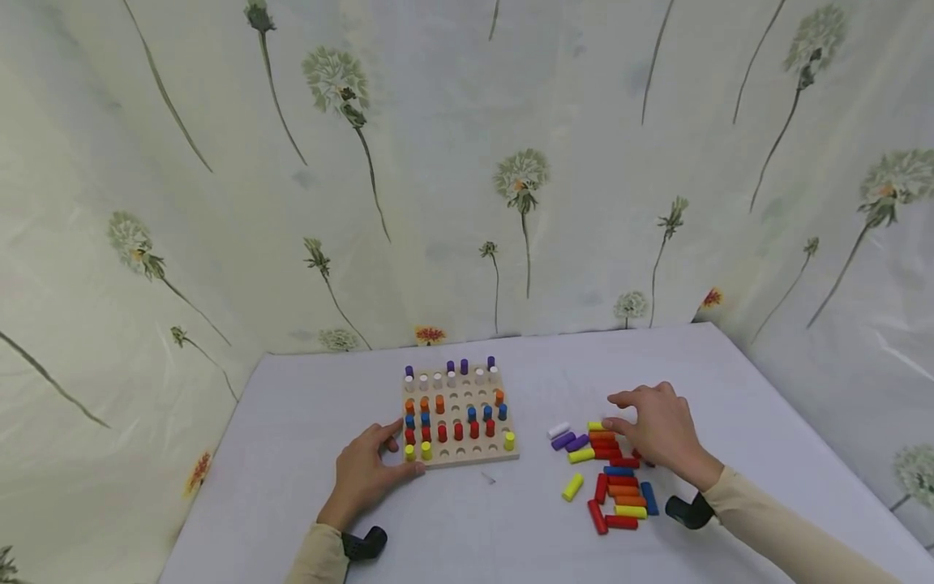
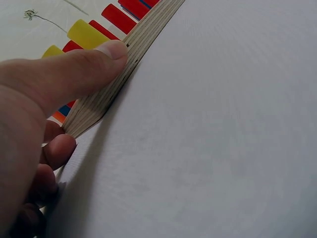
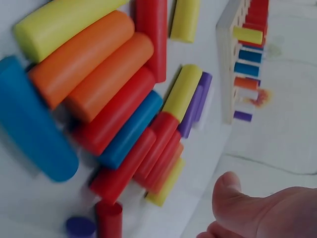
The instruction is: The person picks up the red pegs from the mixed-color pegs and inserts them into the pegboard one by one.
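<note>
Blue peg (image 3: 37, 119): closest to the right wrist camera, at the near right of the loose pile, long axis running roughly near to far.
Loose pegs (image 1: 623, 481): on the desk (image 1: 292, 422), well to the right of the pegboard (image 1: 485, 457); red, orange, yellow, blue, purple and white, most with the long axis left to right.
Far yellow peg (image 1: 594, 426): just left of the right thumb tip, long axis left to right; whether the thumb touches it, I cannot tell.
Nearer hand: the right hand (image 1: 666, 430), above the far right of the pile; the left hand (image 1: 365, 470) is well apart from it.
Right fingers: thumb and index finger apart, pointing left, no peg seen between them; the other fingers are partly hidden.
Left fingers: clamped on the pegboard's near left corner, thumb on the near edge, the rest against the left side.
Pegboard rows: near to far, yellow, red, blue, orange, white, purple; pegs upright, with holes showing among them.
Wrists: a black device (image 1: 689, 513) by the right sleeve (image 1: 788, 527), another by the left.
Backdrop: cloth (image 1: 438, 162) printed with dandelions, beyond the desk.
Lettering: no brand, label or writing can be read.
</note>
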`<state>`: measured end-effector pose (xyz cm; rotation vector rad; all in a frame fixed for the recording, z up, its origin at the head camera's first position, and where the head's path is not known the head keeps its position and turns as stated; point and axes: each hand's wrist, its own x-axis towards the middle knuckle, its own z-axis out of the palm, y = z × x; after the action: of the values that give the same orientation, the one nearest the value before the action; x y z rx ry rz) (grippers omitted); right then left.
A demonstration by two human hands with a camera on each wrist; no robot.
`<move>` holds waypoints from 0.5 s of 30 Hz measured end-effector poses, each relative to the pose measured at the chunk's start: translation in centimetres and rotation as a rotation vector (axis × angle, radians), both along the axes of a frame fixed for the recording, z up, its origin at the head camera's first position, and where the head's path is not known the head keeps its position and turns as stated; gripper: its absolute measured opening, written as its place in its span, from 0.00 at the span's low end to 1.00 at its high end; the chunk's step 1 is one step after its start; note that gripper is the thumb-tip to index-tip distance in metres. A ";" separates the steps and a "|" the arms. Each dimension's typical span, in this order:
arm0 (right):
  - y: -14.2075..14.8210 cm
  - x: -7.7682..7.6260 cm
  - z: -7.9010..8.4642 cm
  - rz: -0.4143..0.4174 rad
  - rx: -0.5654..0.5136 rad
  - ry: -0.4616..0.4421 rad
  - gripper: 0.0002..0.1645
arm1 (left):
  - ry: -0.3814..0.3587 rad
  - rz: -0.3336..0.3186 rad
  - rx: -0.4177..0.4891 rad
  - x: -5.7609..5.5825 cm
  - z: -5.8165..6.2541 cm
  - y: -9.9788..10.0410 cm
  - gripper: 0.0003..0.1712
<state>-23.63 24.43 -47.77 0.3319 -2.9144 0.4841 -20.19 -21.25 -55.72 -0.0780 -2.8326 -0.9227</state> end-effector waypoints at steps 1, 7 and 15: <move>0.4 0.1 0.1 -0.003 0.009 -0.004 0.27 | -0.002 0.001 0.002 0.0 0.1 0.0 0.52; 2.3 0.5 0.5 -0.036 0.067 -0.092 0.29 | 0.003 -0.001 -0.006 0.0 0.1 0.2 0.52; 3.9 0.7 0.4 -0.052 0.107 -0.232 0.28 | 0.006 -0.005 -0.006 0.0 0.0 0.0 0.51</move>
<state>-22.89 28.37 -47.32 0.2261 -3.1735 0.3828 -20.19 -21.21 -55.72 -0.0889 -2.8306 -0.9140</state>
